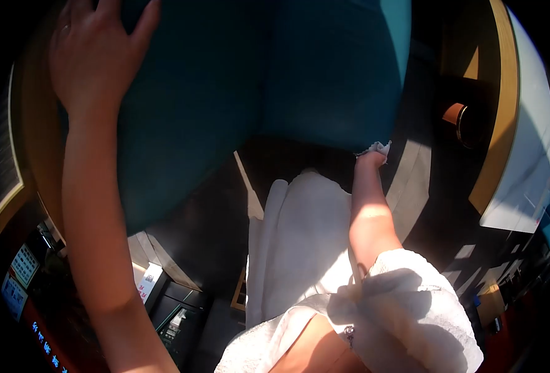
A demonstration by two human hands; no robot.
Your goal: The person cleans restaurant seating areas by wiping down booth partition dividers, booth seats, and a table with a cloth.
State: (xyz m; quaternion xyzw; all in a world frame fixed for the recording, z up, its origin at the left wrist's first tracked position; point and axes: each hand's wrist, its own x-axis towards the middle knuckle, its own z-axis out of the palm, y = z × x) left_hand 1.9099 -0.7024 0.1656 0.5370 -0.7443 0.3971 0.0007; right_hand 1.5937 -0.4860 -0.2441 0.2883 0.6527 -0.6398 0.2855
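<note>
A large teal padded surface, apparently a seat or sofa (188, 93), fills the upper middle of the head view. My left hand (98, 56) is spread over its left side, thumb apart, fingertips cut off by the top edge; whether it presses on the padding I cannot tell. My right hand (369, 160) is lower, at the bottom edge of the teal surface, closed around a crumpled white cloth or tissue (379, 148). Most of its fingers are hidden. Below hangs my white clothing (309, 236).
On the right stands a table with a pale marble-like top (529, 155) and a wooden edge (495, 149). An orange-brown object (454, 114) shows in the shade beside it. Dark floor with sunlit strips (411, 174) runs between. Printed cards (24, 266) appear at lower left.
</note>
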